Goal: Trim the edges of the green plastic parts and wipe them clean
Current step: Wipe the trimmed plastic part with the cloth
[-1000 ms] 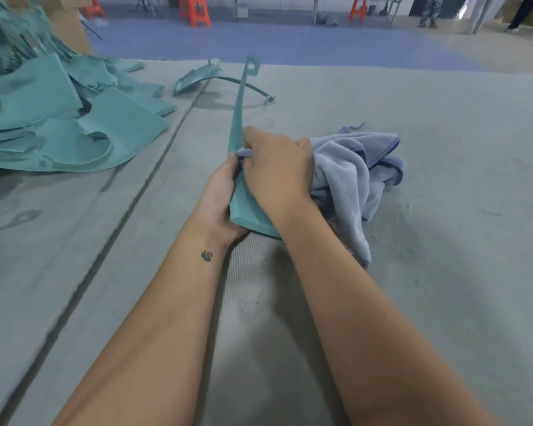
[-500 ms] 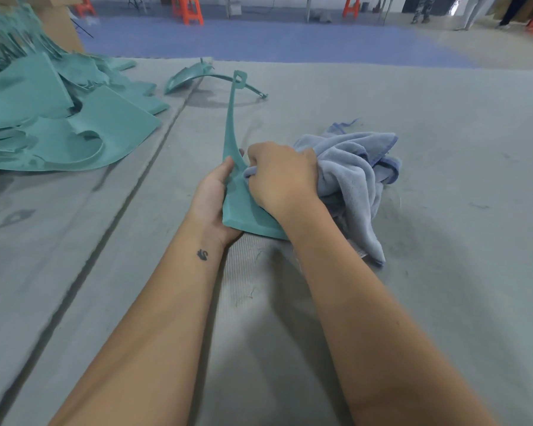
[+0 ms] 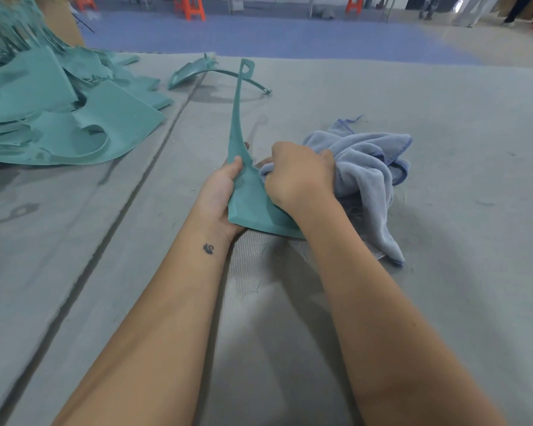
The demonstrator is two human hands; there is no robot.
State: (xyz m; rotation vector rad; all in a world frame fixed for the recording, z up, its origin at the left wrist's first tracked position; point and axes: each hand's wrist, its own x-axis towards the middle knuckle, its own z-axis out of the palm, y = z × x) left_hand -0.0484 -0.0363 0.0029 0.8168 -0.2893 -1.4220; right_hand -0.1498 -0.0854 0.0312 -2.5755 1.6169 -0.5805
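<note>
Left hand (image 3: 219, 195) grips the wide base of a green plastic part (image 3: 246, 192), thumb curled over its near face; the part's narrow stem stands upright above the grey table (image 3: 443, 302). Right hand (image 3: 296, 176) clutches a bunched blue cloth (image 3: 370, 167) against the part's right side. More green parts (image 3: 59, 118) lie heaped at far left.

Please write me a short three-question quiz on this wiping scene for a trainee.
1. True or false: the left hand holds the green part at its wide end.
2. What does the right hand grip? A) a knife B) the blue cloth C) nothing
3. Where is the pile of green parts: to the person's left or right?

Key: 1 true; 2 B; 3 left.
</note>
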